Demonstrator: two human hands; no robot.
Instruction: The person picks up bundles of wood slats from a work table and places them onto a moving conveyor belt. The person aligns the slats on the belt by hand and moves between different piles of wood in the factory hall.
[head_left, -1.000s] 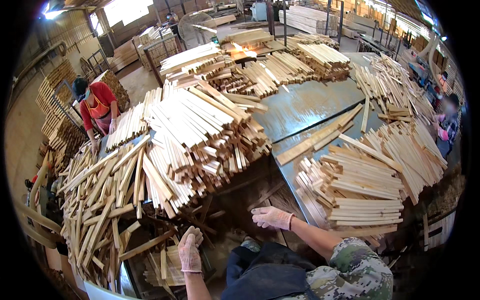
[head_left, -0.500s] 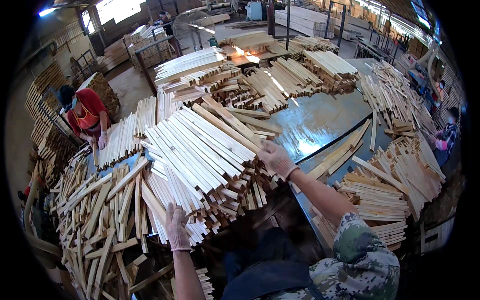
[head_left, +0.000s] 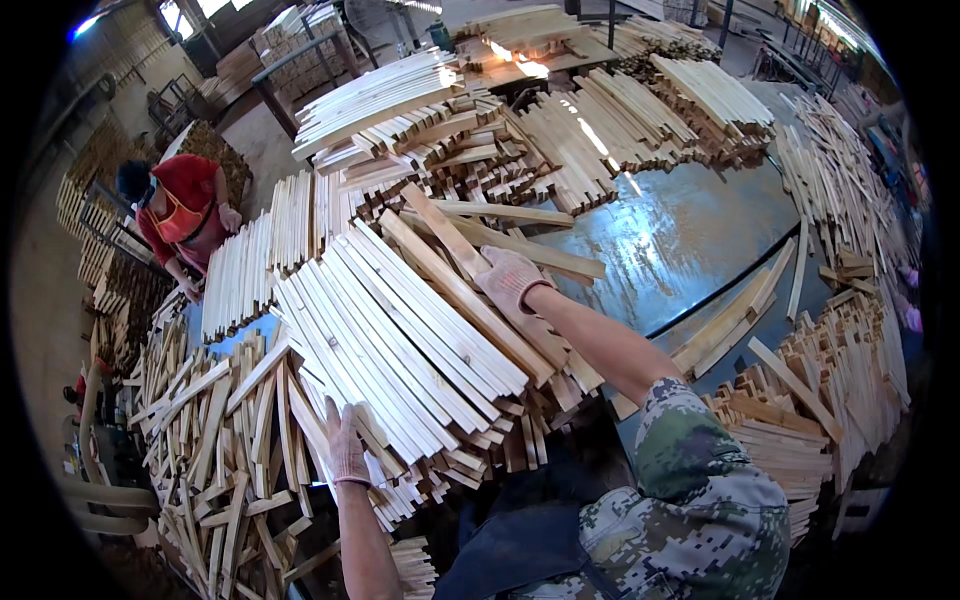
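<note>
My right hand (head_left: 508,280), in a pale knit glove, is closed on the near end of a wooden strip (head_left: 447,233) that slants away to the upper left. It lies over the right side of a large stack of pale wooden strips (head_left: 400,340). My left hand (head_left: 345,445), also gloved, rests at the stack's near left edge. Its fingers are stretched out and point away from me, beside a wooden strip (head_left: 308,412) leaning there. Darker, browner strips (head_left: 470,300) lie along the stack's right side, close to my right forearm.
A jumbled heap of loose strips (head_left: 215,430) spreads at left. Beyond it, a person in red (head_left: 185,205) handles a row of strips (head_left: 237,280). A shiny metal tabletop (head_left: 690,240) lies right of centre, with more stacks behind it and at right (head_left: 780,440).
My right hand has moved left and away from me, along the stack's right side. My left hand stays near the left edge. The view has shifted, and the person in red has bent lower.
</note>
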